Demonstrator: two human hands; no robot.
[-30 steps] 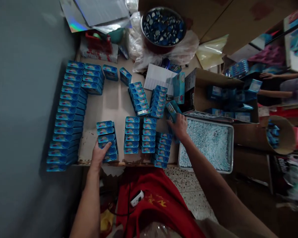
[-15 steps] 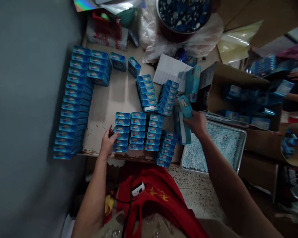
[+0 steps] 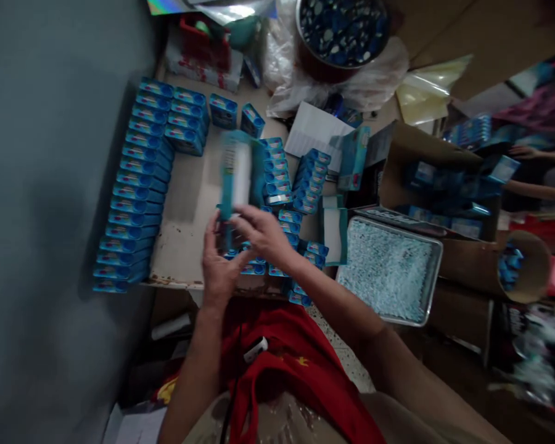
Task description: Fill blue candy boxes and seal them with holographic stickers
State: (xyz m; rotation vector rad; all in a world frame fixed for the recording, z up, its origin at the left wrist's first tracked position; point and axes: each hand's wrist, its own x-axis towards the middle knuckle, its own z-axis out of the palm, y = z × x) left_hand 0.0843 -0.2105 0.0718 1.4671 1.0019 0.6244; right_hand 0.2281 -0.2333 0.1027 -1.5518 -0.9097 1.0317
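Blue carton (image 3: 242,169), blurred, is held over the table (image 3: 178,203). Prob. it is light, thin cardboard: stiff at edges, but walls may crush if pressed hard, and maybe slightly slippery. Best hold: low side walls, near corners. R hand (image 3: 263,237) has its fingers grasping the near end; L hand (image 3: 219,265) is at same end, but can't tell if it grips, b/c of blur. Left: small boxes (image 3: 139,203) in a row.

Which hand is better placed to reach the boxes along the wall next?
Left, probably: your left hand sits nearer that row of boxes; your right hand is farther right. Both are at a blurred blue carton.
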